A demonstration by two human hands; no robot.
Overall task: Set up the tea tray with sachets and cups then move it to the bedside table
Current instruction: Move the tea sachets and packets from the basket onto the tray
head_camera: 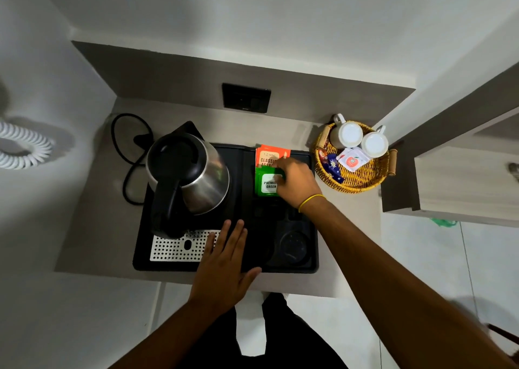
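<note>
A black tea tray (pixel 196 266) lies on the grey counter, with a steel kettle (pixel 191 175) on its left half. In the tray's back right compartment lie an orange sachet (pixel 266 156) and, in front of it, a green sachet (pixel 265 184). My right hand (pixel 297 182) rests on the green sachet, fingers pinching its right edge. My left hand (pixel 224 259) lies flat and spread on the tray's front edge, holding nothing. A wicker basket (pixel 362 182) to the right of the tray holds two upturned white cups (pixel 346 134) (pixel 375 144) and more sachets (pixel 352 159).
The kettle's black cord (pixel 127 158) loops on the counter at the left. A black wall socket (pixel 246 98) sits behind the tray. A wooden cabinet (pixel 463 177) stands at the right, close to the basket. A round cup recess (pixel 292 246) sits at the tray's front right.
</note>
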